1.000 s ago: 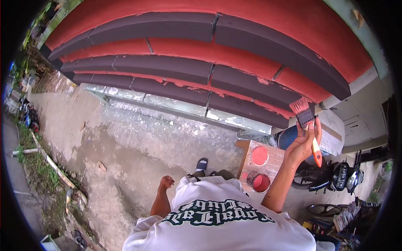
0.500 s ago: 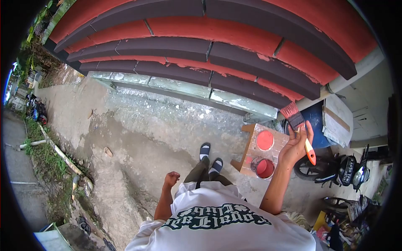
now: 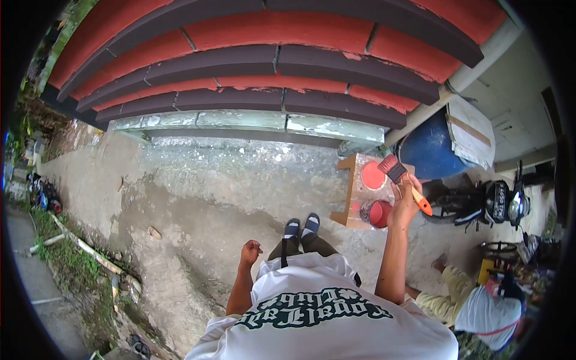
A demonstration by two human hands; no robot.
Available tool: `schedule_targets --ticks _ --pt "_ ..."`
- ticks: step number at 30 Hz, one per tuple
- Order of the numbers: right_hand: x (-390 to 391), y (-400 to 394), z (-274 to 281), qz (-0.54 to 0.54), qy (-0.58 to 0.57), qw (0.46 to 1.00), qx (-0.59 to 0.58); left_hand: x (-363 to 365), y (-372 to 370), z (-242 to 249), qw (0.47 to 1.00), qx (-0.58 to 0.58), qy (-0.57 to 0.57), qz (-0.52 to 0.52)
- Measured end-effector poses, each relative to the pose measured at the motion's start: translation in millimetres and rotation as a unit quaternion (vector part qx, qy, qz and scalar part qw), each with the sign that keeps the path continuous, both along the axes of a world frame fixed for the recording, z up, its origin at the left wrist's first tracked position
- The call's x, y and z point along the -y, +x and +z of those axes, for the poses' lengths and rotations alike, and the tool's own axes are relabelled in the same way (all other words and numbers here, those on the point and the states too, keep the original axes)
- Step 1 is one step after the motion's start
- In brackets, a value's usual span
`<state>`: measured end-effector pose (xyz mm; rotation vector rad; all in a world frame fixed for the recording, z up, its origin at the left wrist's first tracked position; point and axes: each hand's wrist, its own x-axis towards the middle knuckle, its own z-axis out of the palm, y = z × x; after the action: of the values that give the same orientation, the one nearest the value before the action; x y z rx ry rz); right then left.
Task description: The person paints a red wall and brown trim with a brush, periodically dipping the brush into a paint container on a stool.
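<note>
My right hand point(image 3: 405, 201) grips a paintbrush point(image 3: 403, 180) with an orange handle and red-stained bristles. The brush hangs just above a small tiled stand point(image 3: 351, 192). On the stand sit an open can of red paint point(image 3: 378, 213) and its red lid point(image 3: 372, 176). My left hand point(image 3: 251, 252) is a loose fist at my side, holding nothing. In front rises a wall point(image 3: 252, 54) of red and dark brown bands.
A blue barrel point(image 3: 427, 157) with a board on top stands right of the stand. Motorbikes point(image 3: 480, 204) are parked further right. A person in a white shirt point(image 3: 480, 309) crouches at lower right. Bare concrete spreads to the left, edged by grass.
My right hand has come down and left with the brush, from beside the wall to over the paint can. The view has tilted down, and the crouching person has come into sight.
</note>
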<state>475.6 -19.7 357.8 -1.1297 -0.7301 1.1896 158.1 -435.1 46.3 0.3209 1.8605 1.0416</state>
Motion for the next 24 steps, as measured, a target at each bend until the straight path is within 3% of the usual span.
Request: schedule_targets --ticks 7,13,18,21,24 --pt "57 51 -57 -0.061 -0.104 0.990 0.068 6 -14 -9 0.993 0.044 -0.017 -0.108" --pt "109 107 -140 -0.117 -0.172 0.977 0.040 -4 -24 -21 0.983 0.004 -0.002 -0.185" --pt "87 141 -201 -0.112 -0.212 0.959 0.151 -24 -17 8 0.980 0.056 -0.037 -0.186" --pt "58 174 -272 -0.086 -0.194 0.955 0.208 -23 0 15 0.984 0.063 -0.049 -0.160" --pt "28 195 -327 -0.034 -0.207 0.959 0.189 -15 21 14 0.986 0.083 -0.060 -0.132"
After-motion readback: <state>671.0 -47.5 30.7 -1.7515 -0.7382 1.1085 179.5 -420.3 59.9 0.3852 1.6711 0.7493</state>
